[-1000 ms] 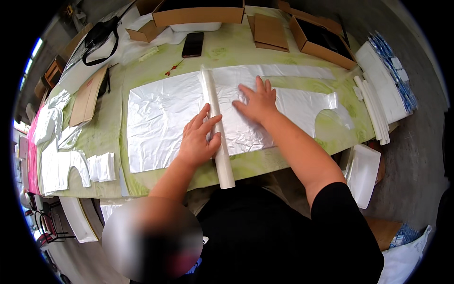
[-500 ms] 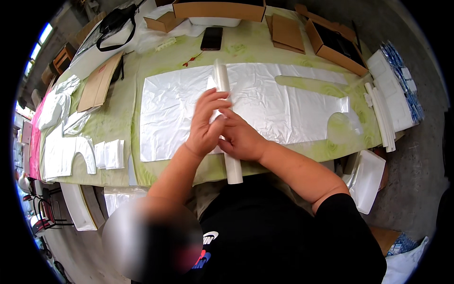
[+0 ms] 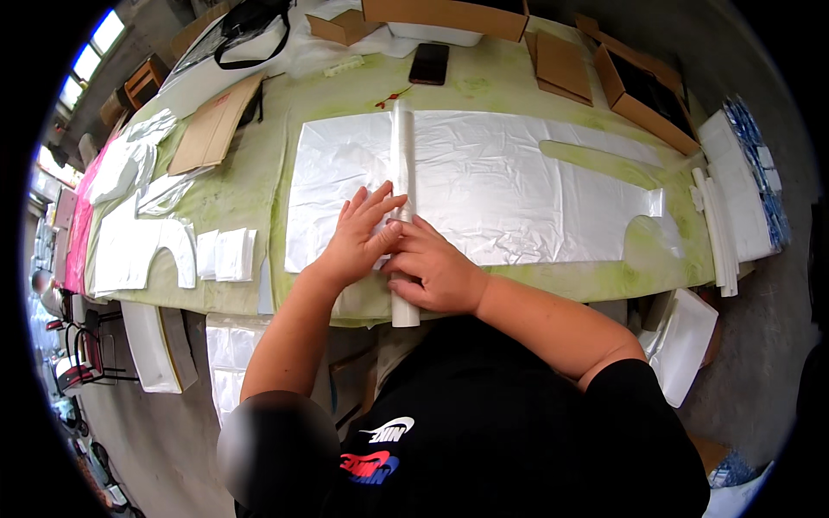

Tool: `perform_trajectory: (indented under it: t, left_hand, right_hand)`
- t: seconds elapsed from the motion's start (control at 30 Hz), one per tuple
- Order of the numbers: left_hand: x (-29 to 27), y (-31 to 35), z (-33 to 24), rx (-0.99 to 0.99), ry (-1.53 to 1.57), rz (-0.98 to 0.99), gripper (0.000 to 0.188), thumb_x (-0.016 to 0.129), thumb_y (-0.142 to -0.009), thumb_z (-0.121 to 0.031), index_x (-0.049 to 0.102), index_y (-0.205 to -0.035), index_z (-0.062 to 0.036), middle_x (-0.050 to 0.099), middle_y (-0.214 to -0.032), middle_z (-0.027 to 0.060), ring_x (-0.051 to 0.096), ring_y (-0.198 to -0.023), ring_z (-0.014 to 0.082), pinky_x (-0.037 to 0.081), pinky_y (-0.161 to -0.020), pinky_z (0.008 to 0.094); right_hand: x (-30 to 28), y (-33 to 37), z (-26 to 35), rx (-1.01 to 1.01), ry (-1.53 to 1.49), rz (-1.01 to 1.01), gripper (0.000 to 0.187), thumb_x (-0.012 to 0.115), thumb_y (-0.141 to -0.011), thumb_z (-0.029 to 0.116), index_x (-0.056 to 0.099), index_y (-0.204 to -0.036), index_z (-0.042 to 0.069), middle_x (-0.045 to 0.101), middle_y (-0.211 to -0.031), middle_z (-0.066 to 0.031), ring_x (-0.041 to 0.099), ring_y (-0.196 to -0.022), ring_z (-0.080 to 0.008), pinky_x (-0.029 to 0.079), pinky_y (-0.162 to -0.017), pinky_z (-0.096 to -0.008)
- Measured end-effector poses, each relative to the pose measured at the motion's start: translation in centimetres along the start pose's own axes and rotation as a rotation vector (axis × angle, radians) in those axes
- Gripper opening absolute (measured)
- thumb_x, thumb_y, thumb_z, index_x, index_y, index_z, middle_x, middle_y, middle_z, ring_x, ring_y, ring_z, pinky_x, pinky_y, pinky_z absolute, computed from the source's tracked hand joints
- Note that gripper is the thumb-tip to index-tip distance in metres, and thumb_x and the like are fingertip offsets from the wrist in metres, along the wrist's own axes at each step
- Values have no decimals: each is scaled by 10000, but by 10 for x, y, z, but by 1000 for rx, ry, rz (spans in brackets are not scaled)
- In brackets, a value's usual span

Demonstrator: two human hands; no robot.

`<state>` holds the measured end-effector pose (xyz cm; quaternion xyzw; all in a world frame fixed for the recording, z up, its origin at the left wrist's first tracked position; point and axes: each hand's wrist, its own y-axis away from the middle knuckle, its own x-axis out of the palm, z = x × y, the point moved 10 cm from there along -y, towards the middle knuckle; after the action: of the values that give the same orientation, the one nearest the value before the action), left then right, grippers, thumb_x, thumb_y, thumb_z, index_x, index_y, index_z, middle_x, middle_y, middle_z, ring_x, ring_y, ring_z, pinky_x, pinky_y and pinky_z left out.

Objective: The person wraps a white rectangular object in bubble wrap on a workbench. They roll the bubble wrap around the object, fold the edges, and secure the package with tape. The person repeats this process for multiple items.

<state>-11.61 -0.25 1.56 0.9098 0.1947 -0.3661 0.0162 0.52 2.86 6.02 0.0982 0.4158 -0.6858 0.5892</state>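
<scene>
Your left hand (image 3: 356,240) is spread open over the white roll (image 3: 402,147), right hand (image 3: 442,272) curled against it, grip unclear.

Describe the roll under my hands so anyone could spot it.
On the green table lies a white sheet. Across it, under the left hand and right hand, rests one pale roll; the white rolls at right lie off the sheet.

The head view, from the left of two fisheye cameras worn side by side, looks down from above the near edge of the bench (image 3: 484,82) and faces its far edge. It sits close over the wearer's black shirt (image 3: 518,406), with the hands (image 3: 352,237) near mid-view. Wide coverage reaches both bench ends and bows the near edge toward the lower rim.
</scene>
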Motion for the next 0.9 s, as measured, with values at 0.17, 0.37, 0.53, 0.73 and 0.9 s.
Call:
perform_trajectory:
  t: [0.17,0.37,0.53,0.73,0.9]
  left_hand:
    - [-40,9,-6,49,59,-188,371,693,-973,-246,699,-1331,-148,417,-1640,124,283,-1550,397,325,-1216,508]
    - [-27,1,-1,-149,127,81,441,670,-973,-208,652,-1410,-156,337,-1685,132,277,-1564,362,419,-1156,476]
    - [-74,42,7,-135,-293,-360,379,678,-844,-57,714,-1210,-147,488,-1566,165,468,-1420,382,376,-1183,490]
    - [-46,59,-33,24,-375,-53,440,581,-859,-20,684,-1279,-100,495,-1561,146,405,-1481,369,333,-1226,466]
    - [-70,68,11,-195,-544,-82,637,590,-889,-73,493,-1519,-62,352,-1659,185,342,-1530,362,288,-1259,439]
  right_hand:
    - [37,-33,0,-33,-18,122,166,710,-843,210,754,-974,119,715,-1061,-71,579,-1241,-304,285,-1226,-600]
    - [50,-36,16,-90,-223,252,197,707,-806,56,746,-995,99,726,-1068,-86,620,-1179,-341,384,-1175,-562]
    - [9,23,49,-196,-149,60,239,731,-806,16,721,-1031,95,712,-1064,-70,647,-1162,-318,441,-1125,-514]
    - [-15,57,38,-21,-228,4,215,719,-829,-10,724,-1023,83,742,-1040,-66,691,-1089,-325,480,-1085,-535]
    - [-13,67,36,-5,-268,-42,197,737,-809,-19,722,-986,67,713,-942,-98,682,-933,-317,529,-970,-466]
